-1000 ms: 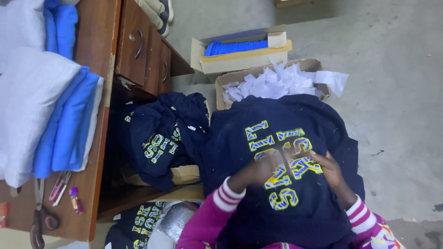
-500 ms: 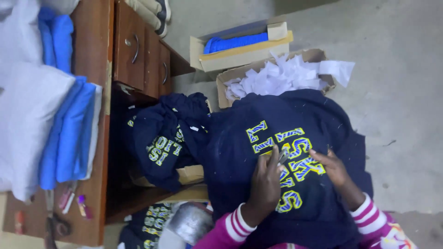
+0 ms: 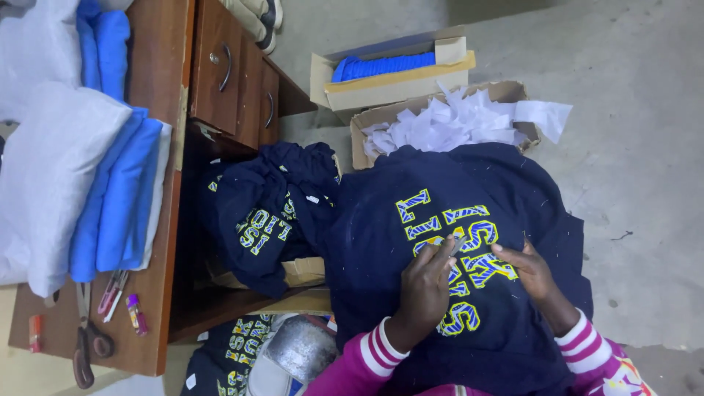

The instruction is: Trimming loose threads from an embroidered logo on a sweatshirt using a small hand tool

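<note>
A bare concrete floor (image 3: 623, 147) fills the right and top of the frame. At the left stands a wooden desk (image 3: 165, 176) with drawers, carrying stacked white and blue fabric (image 3: 88, 169). In the lower middle, a navy sweatshirt (image 3: 469, 220) with yellow and blue lettering lies spread out. Left of it is a heap of navy sweatshirts (image 3: 271, 213). Above sit a cardboard box of white paper scraps (image 3: 447, 121) and a box with blue cloth (image 3: 389, 70). The left hand (image 3: 427, 290) pinches a small grey tool (image 3: 456, 244) against the lettering. The right hand (image 3: 529, 273) lies flat on the fabric with its fingers loose, gripping nothing. Scissors (image 3: 84, 345) lie at the lower left of the desk.
</note>
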